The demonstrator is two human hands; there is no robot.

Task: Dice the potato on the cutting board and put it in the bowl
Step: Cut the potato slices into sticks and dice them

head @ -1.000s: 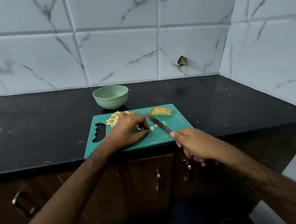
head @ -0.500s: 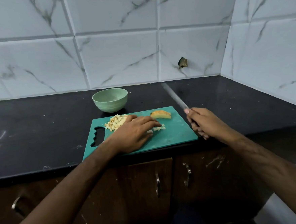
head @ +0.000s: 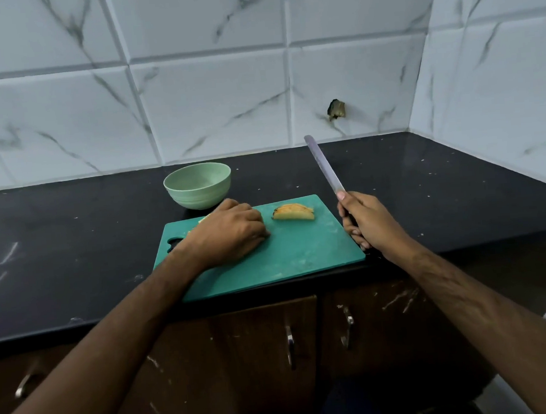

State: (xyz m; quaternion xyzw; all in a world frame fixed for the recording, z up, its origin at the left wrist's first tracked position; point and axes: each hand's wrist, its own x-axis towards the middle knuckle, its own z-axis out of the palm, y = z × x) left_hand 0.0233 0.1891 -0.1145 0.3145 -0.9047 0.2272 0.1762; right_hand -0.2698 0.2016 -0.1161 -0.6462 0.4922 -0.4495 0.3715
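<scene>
A teal cutting board point(head: 300, 253) lies at the front edge of the black counter. On its far side rests a potato wedge point(head: 293, 212) with skin on it. My left hand point(head: 228, 232) lies on the board's left half with fingers curled under, cupped over the diced potato point(head: 203, 219), of which only a sliver shows at the knuckles. My right hand point(head: 368, 222) grips the handle of a knife point(head: 323, 164) beside the board's right edge, blade raised and pointing away towards the wall. A light green bowl point(head: 198, 189) stands just behind the board, with nothing visible inside.
The black counter point(head: 74, 246) runs left and right of the board, with white marble tile walls behind and at the right corner. Brown cabinet doors with metal handles point(head: 290, 341) sit below the counter edge.
My right hand lifted the knife off the board and out to the right, blade up. My left hand swept the loose cut pieces leftwards to the pile and curled over it.
</scene>
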